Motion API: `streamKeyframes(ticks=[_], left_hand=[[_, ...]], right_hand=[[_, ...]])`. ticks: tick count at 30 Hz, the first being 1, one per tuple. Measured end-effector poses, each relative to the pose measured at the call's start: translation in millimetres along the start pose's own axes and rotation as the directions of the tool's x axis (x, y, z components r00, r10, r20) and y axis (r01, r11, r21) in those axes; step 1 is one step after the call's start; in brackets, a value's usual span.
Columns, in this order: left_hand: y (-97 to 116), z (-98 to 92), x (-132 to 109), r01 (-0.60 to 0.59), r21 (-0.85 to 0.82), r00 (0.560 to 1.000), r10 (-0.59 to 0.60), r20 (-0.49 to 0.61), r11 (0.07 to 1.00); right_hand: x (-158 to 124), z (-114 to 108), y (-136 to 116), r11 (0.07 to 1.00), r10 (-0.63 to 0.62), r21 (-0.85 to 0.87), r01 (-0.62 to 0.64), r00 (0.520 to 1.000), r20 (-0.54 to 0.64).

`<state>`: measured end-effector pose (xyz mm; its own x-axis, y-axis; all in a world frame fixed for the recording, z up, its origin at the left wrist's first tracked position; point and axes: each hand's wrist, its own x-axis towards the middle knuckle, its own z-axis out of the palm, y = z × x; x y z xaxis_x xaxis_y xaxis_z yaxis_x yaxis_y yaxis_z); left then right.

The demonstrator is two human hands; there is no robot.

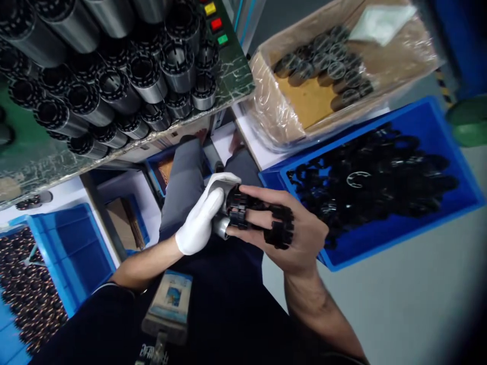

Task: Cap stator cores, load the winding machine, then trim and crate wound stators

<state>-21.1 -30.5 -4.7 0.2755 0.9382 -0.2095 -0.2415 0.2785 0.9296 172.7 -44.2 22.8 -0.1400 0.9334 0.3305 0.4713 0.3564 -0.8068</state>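
Note:
My left hand (pixel 201 218), in a white glove, is wrapped round a grey metal cylinder (pixel 220 226) above my lap. My bare right hand (pixel 304 228) reaches in from the right, its thumb and fingers at the cylinder's open end. Between them is a black toothed ring (pixel 238 209), right at the cylinder's mouth; whether it sits inside the mouth I cannot tell. More black toothed rings (pixel 280 226) hang round a stretched finger of the same hand. The glove hides much of the cylinder.
Many metal cylinders (pixel 116 91) with black toothed ends stand on a green bench (pixel 236 76). On the right are a plastic-lined carton (pixel 262 91) with cylinders and a blue bin (pixel 399 225) of black rings. At left, another blue bin (pixel 72 253) adjoins copper-coloured parts (pixel 26 289).

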Motion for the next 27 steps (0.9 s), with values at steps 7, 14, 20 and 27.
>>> streamKeyframes(ticks=[7, 14, 20, 27], left_hand=[[1.6, 2.1, 3.1, -0.033, 0.074, 0.999, 0.032, 0.015, 0.997], [2.4, 2.0, 10.2, -0.017, 0.129, 1.0, 0.017, 0.001, 0.992], [-11.3, -1.8, 1.4, 0.003, -0.048, 1.0, -0.003, 0.003, 0.999], [-3.8, -0.6, 0.5, -0.014, -0.002, 0.999, 0.014, 0.042, 1.0]], right_hand=[[-6.8, 0.4, 0.3, 0.993, 0.002, -0.12, -0.004, 1.0, -0.012], [-6.9, -1.1, 0.9, 1.0, -0.015, -0.012, 0.015, 1.0, -0.003], [-9.8, 3.2, 3.4, 0.995, 0.039, 0.093, -0.026, 0.988, -0.148], [-13.3, 9.9, 5.2, 0.998, 0.002, 0.069, 0.009, 0.989, -0.15]])
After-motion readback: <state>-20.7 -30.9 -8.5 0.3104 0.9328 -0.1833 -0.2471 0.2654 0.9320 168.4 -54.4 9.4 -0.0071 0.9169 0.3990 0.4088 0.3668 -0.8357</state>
